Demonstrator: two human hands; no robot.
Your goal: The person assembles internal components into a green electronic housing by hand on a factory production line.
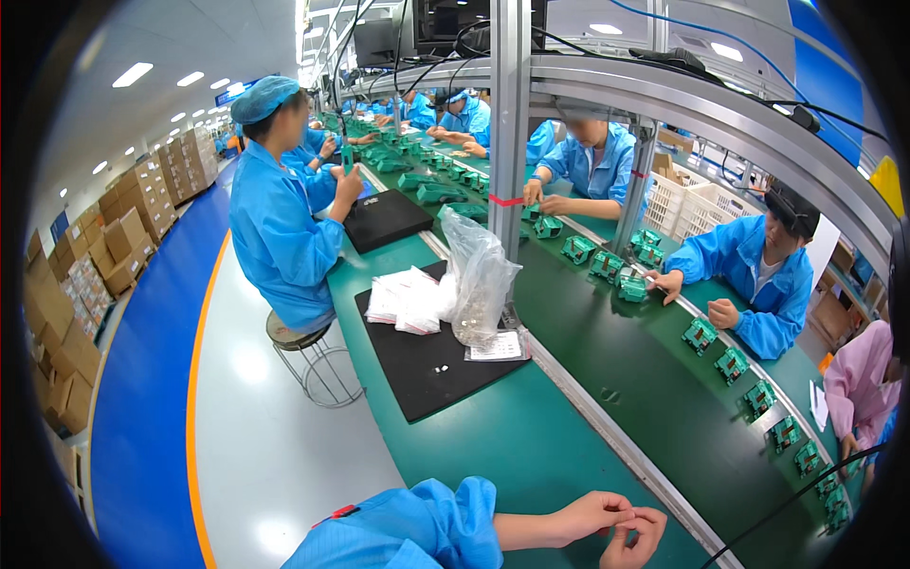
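hands: left hand (592, 515) and right hand (633, 539) meet at the bottom edge of the view, fingertips pinched together over the desk (512, 446)
left hand: fingers curled, thumb and forefinger closed toward the right hand; blue sleeve (417, 531) runs in from the lower left
right hand: fingers bent, tips touching the left hand's tips
held item: something very small may sit between the fingertips, too small to tell what
desk: green top, long, runs away from the person toward the upper left
black mat (431, 356): lies on the desk, well ahead of the hands
small white bits (440, 368): two, on the mat near its middle
clear plastic bag (479, 280): stands on the mat's far right part, crumpled, holds small pale parts
white packets (408, 302): a pile on the mat, just left of the bag, touching it
paper slip (496, 347): at the foot of the bag, on the mat's right edge
conveyor belt (616, 379): dark green, right of the desk behind a metal rail (607, 431)
green parts (701, 334): many, spaced in a row along the belt's far side
metal post (509, 123): upright, just behind the bag
co-workers: one in a blue coat and cap (275, 218) on a stool (308, 356) at the desk's left side, others in blue across the belt (758, 284)
cardboard boxes (85, 284): stacked along the far left wall
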